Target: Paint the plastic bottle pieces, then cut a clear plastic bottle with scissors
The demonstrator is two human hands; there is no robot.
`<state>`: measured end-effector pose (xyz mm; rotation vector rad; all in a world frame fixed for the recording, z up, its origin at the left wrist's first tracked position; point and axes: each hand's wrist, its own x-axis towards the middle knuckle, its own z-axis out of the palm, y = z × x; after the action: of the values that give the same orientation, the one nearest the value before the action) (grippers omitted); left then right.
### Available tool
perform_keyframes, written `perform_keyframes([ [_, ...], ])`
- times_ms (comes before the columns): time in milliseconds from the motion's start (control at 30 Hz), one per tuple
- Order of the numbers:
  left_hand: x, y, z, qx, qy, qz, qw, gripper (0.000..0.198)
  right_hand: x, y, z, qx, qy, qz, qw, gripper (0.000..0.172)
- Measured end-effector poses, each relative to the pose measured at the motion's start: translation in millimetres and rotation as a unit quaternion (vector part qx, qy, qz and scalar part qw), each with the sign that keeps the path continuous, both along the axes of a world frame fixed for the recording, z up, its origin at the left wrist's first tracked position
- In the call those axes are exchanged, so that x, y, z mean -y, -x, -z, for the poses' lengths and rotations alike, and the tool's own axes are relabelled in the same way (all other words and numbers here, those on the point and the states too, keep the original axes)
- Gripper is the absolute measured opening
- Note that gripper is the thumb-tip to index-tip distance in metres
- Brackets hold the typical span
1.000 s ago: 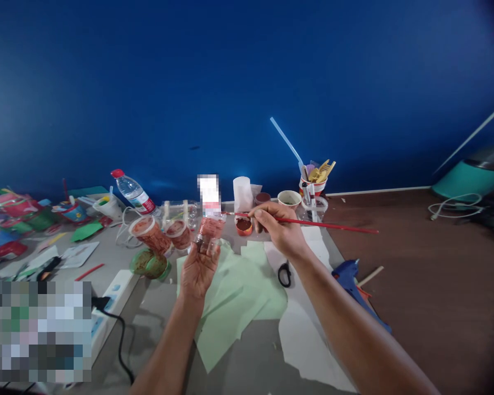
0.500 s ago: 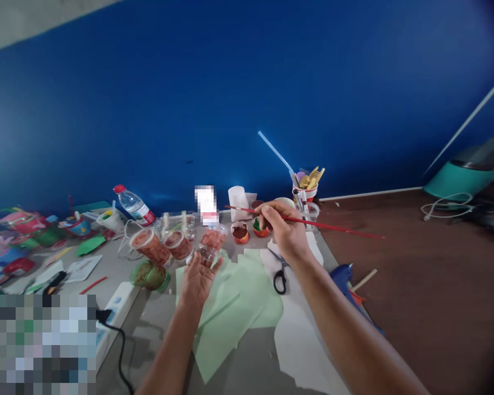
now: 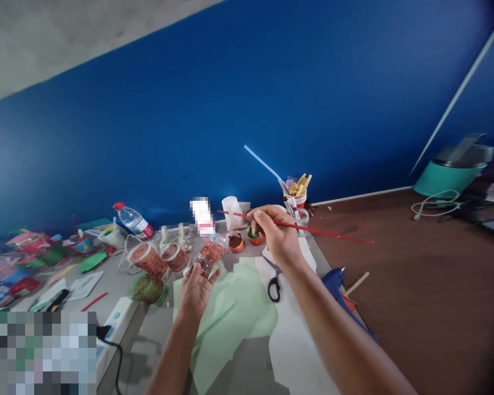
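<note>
My left hand holds up a small clear plastic cup smeared with red-brown paint, gripped at its base by the fingertips. My right hand pinches a long red paintbrush that points left, its tip hovering above the small paint pots. Below the brush sit a pot of brown paint and a pot of green paint. Two other red-painted cups stand just left of my left hand.
Pale green paper sheets and white paper cover the grey table. Black scissors, a blue glue gun, a cup of tools, a water bottle and a white power strip lie around. Colourful craft pieces crowd the left.
My right hand has drawn the brush back from the brown pot and raised it a little. The camera has tilted upward. My left hand still holds the cup.
</note>
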<state>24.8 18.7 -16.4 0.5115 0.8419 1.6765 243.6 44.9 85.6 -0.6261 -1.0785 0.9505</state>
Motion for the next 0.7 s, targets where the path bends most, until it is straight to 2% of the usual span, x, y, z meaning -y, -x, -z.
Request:
perform_keyframes([
  [200,1.7,0.3,-6.5,-0.027,-0.008,-0.017,0.999,0.013,6.3,-2.1,-9.0,-0.014,0.002,-0.011,1.000,0.021],
  [400,0.3,-0.3,-14.2,-0.079,0.020,-0.029,0.996,0.021,9.4,-6.5,-16.3,-0.034,-0.002,-0.011,0.999,0.019],
  [500,-3.1,0.2,-23.2,-0.173,0.016,-0.041,0.984,0.023,9.9,-8.1,-17.4,-0.034,-0.003,-0.017,0.999,0.018],
  [600,-13.0,1.9,-35.0,-0.304,0.010,-0.056,0.951,0.023,10.1,-8.9,-17.2,-0.044,0.002,-0.022,0.999,0.018],
  [700,-30.5,5.9,-45.1,-0.387,0.020,-0.064,0.920,0.018,9.8,-10.4,-16.9,-0.057,0.004,-0.023,0.998,0.018],
])
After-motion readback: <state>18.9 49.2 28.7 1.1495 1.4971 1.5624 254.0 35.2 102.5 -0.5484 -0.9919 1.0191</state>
